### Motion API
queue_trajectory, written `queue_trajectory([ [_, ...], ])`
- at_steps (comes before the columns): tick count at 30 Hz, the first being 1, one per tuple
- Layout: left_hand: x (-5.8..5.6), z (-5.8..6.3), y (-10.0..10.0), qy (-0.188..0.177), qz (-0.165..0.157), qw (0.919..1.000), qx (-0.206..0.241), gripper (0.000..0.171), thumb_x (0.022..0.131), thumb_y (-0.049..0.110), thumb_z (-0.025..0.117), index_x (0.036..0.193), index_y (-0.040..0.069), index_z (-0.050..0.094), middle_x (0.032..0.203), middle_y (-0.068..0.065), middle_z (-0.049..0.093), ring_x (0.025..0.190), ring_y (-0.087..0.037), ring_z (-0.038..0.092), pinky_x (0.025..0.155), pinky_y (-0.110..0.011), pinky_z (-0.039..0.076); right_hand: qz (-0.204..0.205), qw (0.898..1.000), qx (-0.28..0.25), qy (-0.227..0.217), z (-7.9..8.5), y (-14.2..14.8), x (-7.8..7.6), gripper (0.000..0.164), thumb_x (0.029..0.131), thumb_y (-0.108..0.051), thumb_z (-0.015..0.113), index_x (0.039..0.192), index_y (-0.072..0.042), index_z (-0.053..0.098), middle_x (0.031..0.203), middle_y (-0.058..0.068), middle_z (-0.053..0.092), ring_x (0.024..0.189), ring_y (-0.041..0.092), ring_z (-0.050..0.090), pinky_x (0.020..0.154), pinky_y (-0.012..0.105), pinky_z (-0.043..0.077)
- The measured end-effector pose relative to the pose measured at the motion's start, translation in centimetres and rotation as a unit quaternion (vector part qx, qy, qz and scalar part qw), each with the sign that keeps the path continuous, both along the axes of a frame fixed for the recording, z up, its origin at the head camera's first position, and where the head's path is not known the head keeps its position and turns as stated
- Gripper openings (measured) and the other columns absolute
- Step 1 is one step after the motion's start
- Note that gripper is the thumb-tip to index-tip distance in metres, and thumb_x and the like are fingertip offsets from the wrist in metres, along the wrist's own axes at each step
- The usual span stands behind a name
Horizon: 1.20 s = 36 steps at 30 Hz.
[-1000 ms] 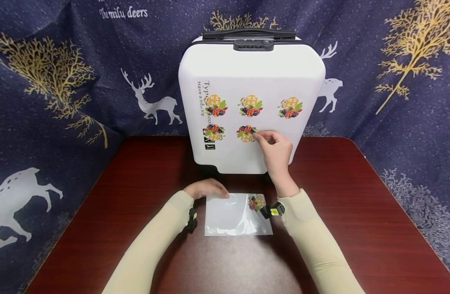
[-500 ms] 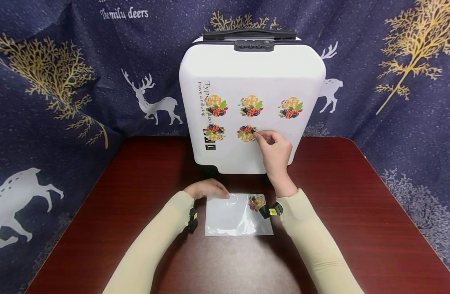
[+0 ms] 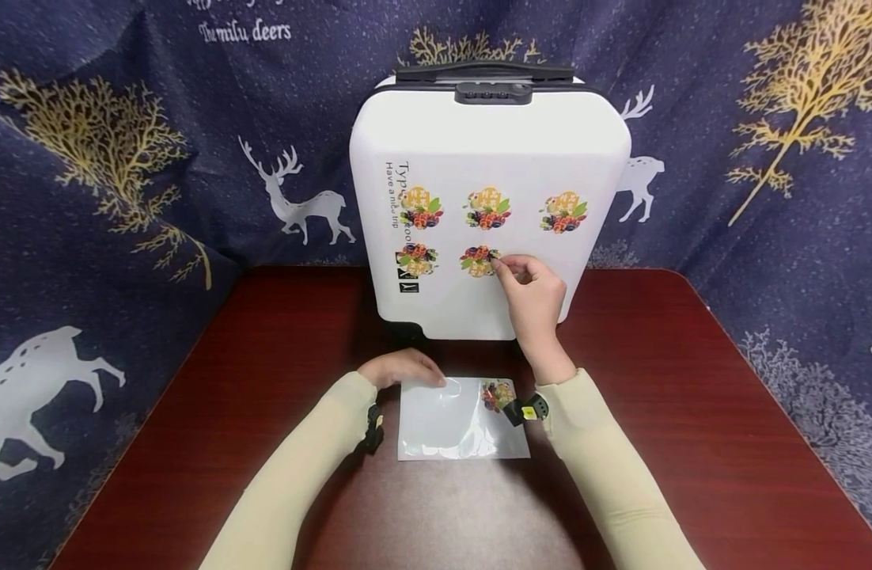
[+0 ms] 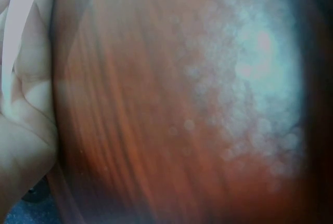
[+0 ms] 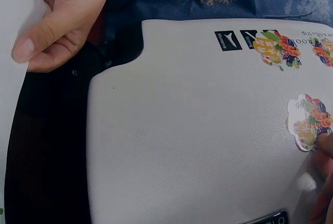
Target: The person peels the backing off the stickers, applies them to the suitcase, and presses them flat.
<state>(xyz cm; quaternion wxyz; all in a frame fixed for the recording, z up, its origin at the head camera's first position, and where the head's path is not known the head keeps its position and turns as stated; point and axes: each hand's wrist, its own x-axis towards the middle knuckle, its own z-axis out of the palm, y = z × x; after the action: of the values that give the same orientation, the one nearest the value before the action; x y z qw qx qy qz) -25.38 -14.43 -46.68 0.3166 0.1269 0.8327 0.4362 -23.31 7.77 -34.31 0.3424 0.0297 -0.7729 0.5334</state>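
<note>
A white suitcase (image 3: 450, 305) stands upright at the back of the table. My right hand (image 3: 534, 297) pinches the right edge of a fruit-print sticker (image 3: 476, 260) against its front, in the lower row. In the right wrist view this sticker (image 5: 304, 117) has a scalloped outline, and its left edge shows a pale border raised off the case. My left hand (image 3: 403, 366) grips the top left edge of a shiny white sticker sheet (image 3: 436, 427), thumb on top as the right wrist view shows. One fruit sticker (image 3: 498, 393) is on the sheet's top right corner.
Three fruit stickers, one of them in the middle (image 3: 488, 210), line the suitcase's upper row; another sticker (image 3: 418, 260) overlaps the black printed labels at lower left. A combination lock (image 3: 493, 93) sits below the top handle. The dark red table (image 3: 692, 443) meets a blue deer-print cloth (image 3: 215, 103).
The head view has tipped slightly, so everything appears a little lower. Both hands keep the same hold in the same places.
</note>
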Motion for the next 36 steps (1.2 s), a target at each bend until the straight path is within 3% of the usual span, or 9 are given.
queue_trajectory([
  [21,0.04,-0.05,0.23,-0.002,0.002,1.0000,-0.002,0.029,0.091,0.019,0.073,0.111,-0.002,0.075,0.099,-0.006,0.076,0.081,-0.009,0.063,0.074,-0.023,0.053,-0.003,1.000,0.008,0.015,-0.17,0.15,0.00,0.021,0.091,-0.021,0.079,0.094,0.000,0.077,0.085,0.019,0.077,0.064,0.002,0.045,0.058,0.014,0.033],
  [36,0.10,-0.13,0.11,-0.003,0.006,1.0000,0.000,0.029,0.090,0.019,0.074,0.110,-0.001,0.076,0.100,-0.006,0.076,0.081,-0.009,0.063,0.075,-0.022,0.053,0.020,1.000,0.017,0.015,-0.43,0.43,0.26,0.018,0.092,-0.018,0.076,0.096,0.000,0.076,0.084,0.019,0.074,0.065,0.001,0.046,0.059,0.012,0.035],
])
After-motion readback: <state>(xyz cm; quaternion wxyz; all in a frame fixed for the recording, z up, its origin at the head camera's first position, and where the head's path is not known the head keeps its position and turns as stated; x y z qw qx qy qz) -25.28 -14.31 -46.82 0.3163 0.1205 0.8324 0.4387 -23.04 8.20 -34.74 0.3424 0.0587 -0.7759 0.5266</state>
